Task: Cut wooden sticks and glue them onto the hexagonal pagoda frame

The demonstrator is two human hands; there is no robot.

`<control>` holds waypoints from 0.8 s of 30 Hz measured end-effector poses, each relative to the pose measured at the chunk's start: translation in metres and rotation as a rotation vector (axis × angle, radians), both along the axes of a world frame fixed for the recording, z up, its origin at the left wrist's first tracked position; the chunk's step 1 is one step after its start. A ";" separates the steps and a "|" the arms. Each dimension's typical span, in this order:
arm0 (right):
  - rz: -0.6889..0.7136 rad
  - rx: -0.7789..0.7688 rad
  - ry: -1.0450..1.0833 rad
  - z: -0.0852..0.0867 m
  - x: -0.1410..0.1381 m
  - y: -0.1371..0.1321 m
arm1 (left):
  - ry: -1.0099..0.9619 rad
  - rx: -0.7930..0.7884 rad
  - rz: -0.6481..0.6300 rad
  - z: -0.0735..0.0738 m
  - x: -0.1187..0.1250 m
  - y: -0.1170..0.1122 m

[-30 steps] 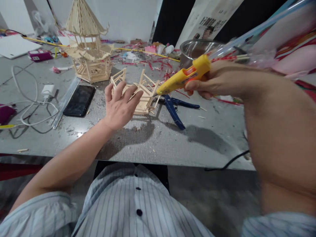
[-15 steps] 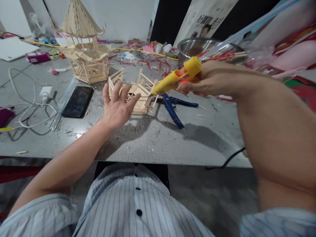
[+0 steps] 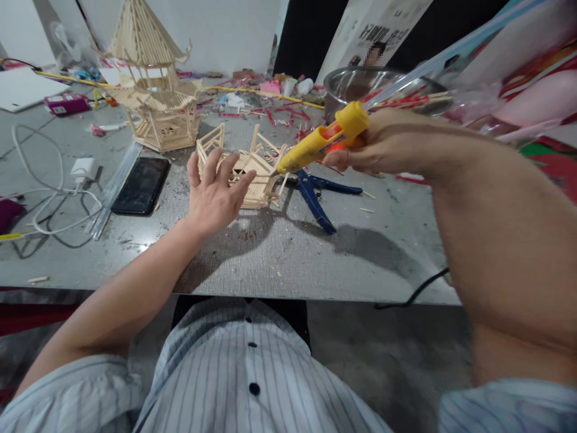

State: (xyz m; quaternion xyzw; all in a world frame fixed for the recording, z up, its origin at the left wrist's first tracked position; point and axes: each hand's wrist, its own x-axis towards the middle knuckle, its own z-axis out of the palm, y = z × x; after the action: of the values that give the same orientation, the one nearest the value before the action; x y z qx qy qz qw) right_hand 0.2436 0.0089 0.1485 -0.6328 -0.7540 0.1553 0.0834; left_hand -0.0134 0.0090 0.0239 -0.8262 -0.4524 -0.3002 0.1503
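My right hand [image 3: 374,141] is wrapped round a yellow hot glue gun [image 3: 322,141], which points down and to the left. Its nozzle tip is at the right part of a small frame of thin wooden sticks [image 3: 261,189], with a glue stick rising from its back end. Over the left part of this frame, my left hand [image 3: 216,195] rests with its fingers spread. The hand hides some of the sticks, and whether the fingertips pinch any I cannot tell. Just right of the frame lie blue-handled pliers [image 3: 315,201], partly beneath the gun.
A taller wooden-stick pagoda [image 3: 153,78] stands behind on the left. Near it lie a black phone [image 3: 140,186] and a white charger [image 3: 83,170] with its cable. A metal bowl [image 3: 333,90] stands at the back right. Red scraps [image 3: 288,114] litter the table's far side.
The view has shifted very slightly. Both hands, the glue gun and the small stick frame keep nearly the same places.
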 end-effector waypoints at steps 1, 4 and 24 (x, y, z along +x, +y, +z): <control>-0.016 -0.007 0.003 0.001 -0.001 -0.001 | 0.005 0.025 -0.001 -0.001 0.000 0.001; -0.071 -0.037 0.024 0.002 -0.003 -0.002 | 0.023 0.076 0.003 -0.004 -0.001 0.002; -0.010 -0.037 0.021 -0.001 -0.003 0.007 | 0.026 0.082 -0.001 -0.003 -0.002 0.003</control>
State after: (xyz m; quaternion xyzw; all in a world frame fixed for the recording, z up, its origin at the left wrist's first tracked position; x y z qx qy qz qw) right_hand 0.2405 0.0156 0.1470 -0.6361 -0.7471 0.1754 0.0804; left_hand -0.0150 0.0116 0.0211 -0.8235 -0.4374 -0.3076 0.1896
